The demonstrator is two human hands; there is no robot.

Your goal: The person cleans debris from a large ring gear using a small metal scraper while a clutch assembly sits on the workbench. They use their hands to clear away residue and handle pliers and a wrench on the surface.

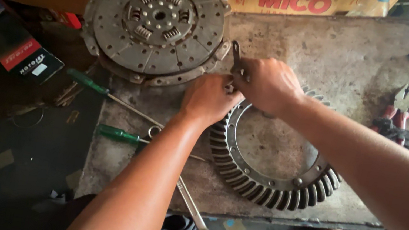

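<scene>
Both hands grip at the far rim of a large grey steel ring gear (267, 169) with slanted teeth. The right hand (267, 84) is closed around a dark metal wrench (235, 57), its handle angled upward, seemingly on a rim bolt. The left hand (209, 99), fingers curled, presses beside it, apparently steadying the gear. Behind the gear leans a round clutch disc (159, 20); left of it lie two green-handled screwdrivers (109, 92); right of it, red-handled pliers (396, 110).

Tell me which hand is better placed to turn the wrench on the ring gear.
Right, probably: the right hand already grips the wrench over the ring gear; the left hand only steadies beside it.
</scene>
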